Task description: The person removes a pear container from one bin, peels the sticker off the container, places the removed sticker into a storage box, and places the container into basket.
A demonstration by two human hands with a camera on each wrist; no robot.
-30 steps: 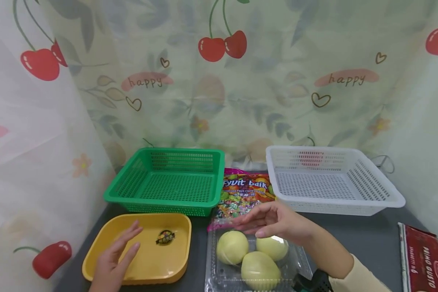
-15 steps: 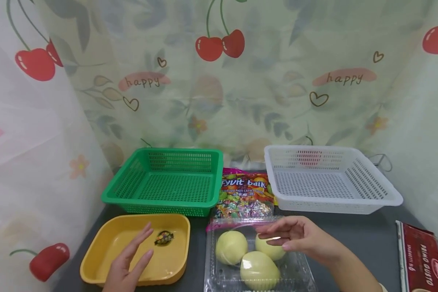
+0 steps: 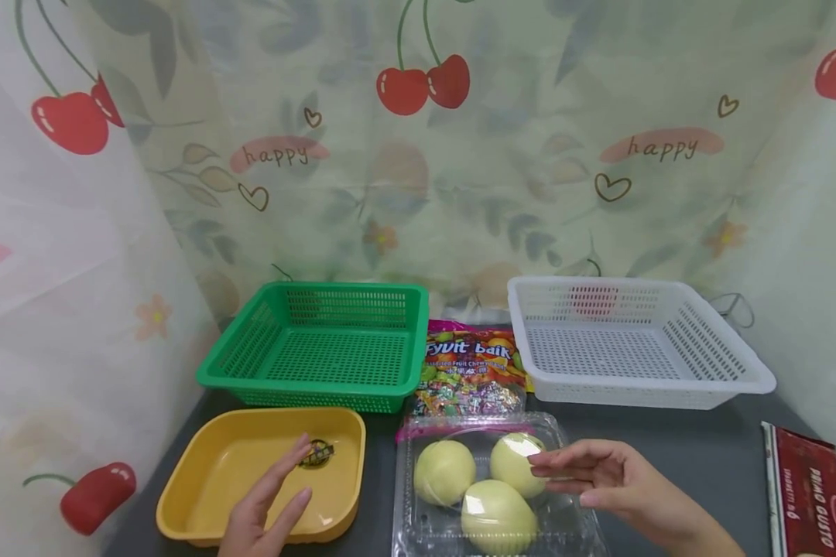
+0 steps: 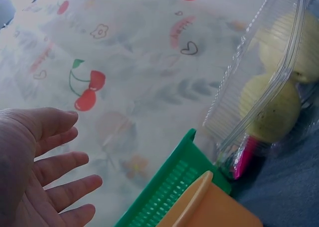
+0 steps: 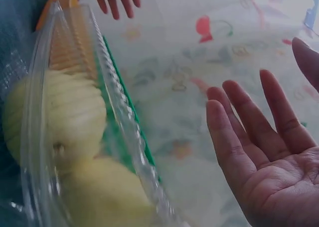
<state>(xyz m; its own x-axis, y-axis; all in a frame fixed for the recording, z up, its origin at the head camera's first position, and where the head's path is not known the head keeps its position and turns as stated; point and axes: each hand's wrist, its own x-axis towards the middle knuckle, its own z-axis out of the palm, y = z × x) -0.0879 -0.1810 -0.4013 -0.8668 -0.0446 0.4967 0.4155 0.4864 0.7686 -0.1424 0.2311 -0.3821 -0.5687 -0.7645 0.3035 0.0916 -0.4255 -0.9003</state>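
The clear box with 3 pale round fruits sits on the dark surface, right of the yellow tray, its far edge over the near end of the candy bag. The left hand is held spread, thumb apart, in front of the tray; the right hand has its fingers extended and near each other, beside the box's right side. Both hold nothing. If the box is handled now, good practice would be to bring 1 palm to each side, low on the walls, and keep it level, since thin plastic probably flexes and the fruits could roll. Against 1.0 second ago, the right hand has shifted from over the far fruits toward the box's right side, and the left hand has moved rightward, closer to the box; box and tray lie as they did.
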